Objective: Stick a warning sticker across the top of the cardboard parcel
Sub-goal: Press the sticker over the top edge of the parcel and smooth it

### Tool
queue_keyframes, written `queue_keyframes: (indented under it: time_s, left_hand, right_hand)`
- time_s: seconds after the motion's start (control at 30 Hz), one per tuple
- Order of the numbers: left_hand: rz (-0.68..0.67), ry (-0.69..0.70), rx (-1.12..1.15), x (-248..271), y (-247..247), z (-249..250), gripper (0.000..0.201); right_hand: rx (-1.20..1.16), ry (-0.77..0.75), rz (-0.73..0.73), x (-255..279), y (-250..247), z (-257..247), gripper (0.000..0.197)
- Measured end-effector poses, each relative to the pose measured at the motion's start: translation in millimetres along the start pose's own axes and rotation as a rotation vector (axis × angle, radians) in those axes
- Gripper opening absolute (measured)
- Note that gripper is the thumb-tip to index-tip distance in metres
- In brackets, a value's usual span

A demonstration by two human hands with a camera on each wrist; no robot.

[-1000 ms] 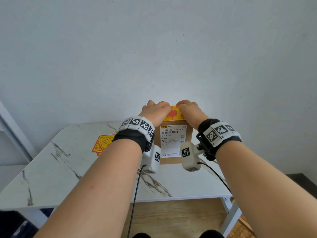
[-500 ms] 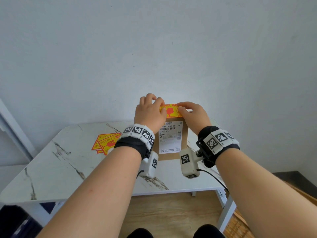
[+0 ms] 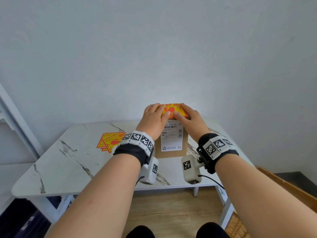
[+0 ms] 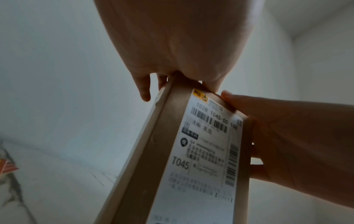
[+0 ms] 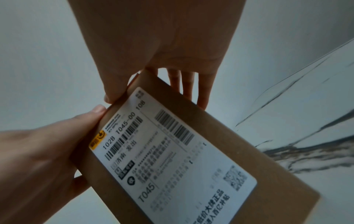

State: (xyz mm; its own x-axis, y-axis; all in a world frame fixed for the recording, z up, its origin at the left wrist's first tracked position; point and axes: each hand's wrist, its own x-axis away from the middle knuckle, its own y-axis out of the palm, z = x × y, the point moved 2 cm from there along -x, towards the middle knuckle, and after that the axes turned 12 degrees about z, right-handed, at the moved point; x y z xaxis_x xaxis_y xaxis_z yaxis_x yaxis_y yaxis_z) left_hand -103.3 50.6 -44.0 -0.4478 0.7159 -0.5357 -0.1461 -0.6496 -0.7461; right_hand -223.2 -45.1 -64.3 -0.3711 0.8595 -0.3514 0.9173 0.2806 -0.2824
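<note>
The brown cardboard parcel (image 3: 171, 154) stands upright on the marble table (image 3: 68, 169), its white shipping label facing me. A yellow and red warning sticker (image 3: 173, 109) lies across its top. My left hand (image 3: 154, 117) sits on the top's left part and my right hand (image 3: 190, 119) on the right part. Both thumbs press the sticker's front edge, and the fingers fold down over the sides and back. In the wrist views, the parcel (image 4: 166, 151) (image 5: 239, 136) is clasped between thumbs and fingers. The sticker's outer ends are hidden under my hands.
A loose stack of spare warning stickers (image 3: 109, 141) lies on the table to the left of the parcel. A plain wall rises right behind the parcel. The table's front edge is near my wrists; a wooden board (image 3: 283, 188) leans at the lower right.
My hands have slid apart and back along the parcel's top, so more of the sticker shows between them. The thumbs now lie on its front edge. The parcel stays upright.
</note>
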Motion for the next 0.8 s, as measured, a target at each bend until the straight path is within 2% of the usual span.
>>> queue_keyframes:
  time_s: [0.17,0.3,0.53,0.67,0.8]
  left_hand:
    - [-0.049,0.044,-0.038,-0.1,-1.6,-3.5,0.058]
    - [-0.030,0.059,-0.036,0.2,-2.3,-5.0,0.059]
    - [-0.005,0.033,-0.039,1.3,1.8,-4.6,0.064]
    - [0.006,0.037,-0.033,0.6,3.2,-5.4,0.064]
    - [0.018,0.035,-0.004,1.4,3.9,-3.4,0.062]
  right_hand:
    - [0.028,-0.021,-0.005,0.2,-1.3,1.4,0.059]
    - [-0.005,-0.037,-0.014,1.5,-2.0,1.8,0.053]
    - [-0.107,-0.029,0.000,0.5,0.9,5.7,0.032]
    - [-0.120,0.010,0.007,0.8,4.1,8.4,0.044]
    - [-0.155,0.036,0.023,2.1,4.8,5.8,0.043]
